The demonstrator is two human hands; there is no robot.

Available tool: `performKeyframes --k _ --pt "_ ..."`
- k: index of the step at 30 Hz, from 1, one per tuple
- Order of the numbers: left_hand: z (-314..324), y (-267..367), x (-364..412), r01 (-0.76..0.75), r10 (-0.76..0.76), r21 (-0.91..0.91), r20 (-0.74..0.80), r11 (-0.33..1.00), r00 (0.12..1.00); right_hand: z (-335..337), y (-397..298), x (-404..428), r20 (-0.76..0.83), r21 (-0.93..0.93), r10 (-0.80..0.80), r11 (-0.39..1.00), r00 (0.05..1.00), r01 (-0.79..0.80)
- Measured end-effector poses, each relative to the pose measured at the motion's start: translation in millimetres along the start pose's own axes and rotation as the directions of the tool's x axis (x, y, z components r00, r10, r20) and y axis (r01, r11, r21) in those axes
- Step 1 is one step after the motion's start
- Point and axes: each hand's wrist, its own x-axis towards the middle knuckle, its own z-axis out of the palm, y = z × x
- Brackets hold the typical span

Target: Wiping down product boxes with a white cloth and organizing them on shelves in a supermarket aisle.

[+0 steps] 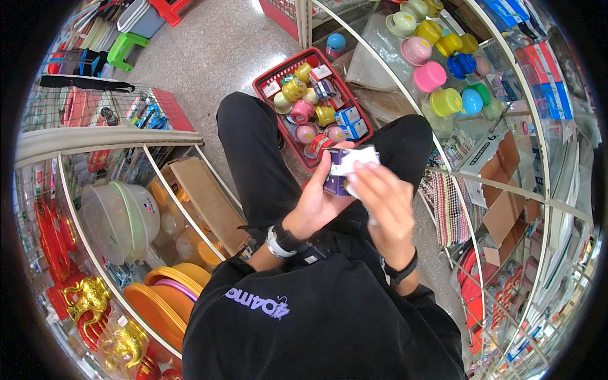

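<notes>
My left hand holds a small dark purple box above my lap, thumb along its left side. Over the box, my right hand has its slightly blurred fingers on a white cloth or tissue, which lies against the box's top. Just beyond my hands a red plastic basket stands on the floor between my knees. It holds several pink, yellow and pale round containers, such as a yellow one, along with small boxes, among them blue and white ones.
Glass shelves at right carry colourful round containers and an open cardboard box. A blue and pink container stands beyond the basket. Shelves at left hold clear plastic basins, orange lids and a cardboard box.
</notes>
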Motion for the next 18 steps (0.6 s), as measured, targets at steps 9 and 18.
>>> performKeyframes --k 9,18 --pt "3 6 -15 0.046 -0.045 -0.079 0.006 0.996 0.999 -6 32 -26 0.084 0.049 -0.042 0.998 0.996 0.038" --pt "-1 16 -9 -0.025 0.029 -0.083 0.051 0.996 0.998 8 -6 0 0.149 0.162 -0.163 0.977 0.975 0.139"
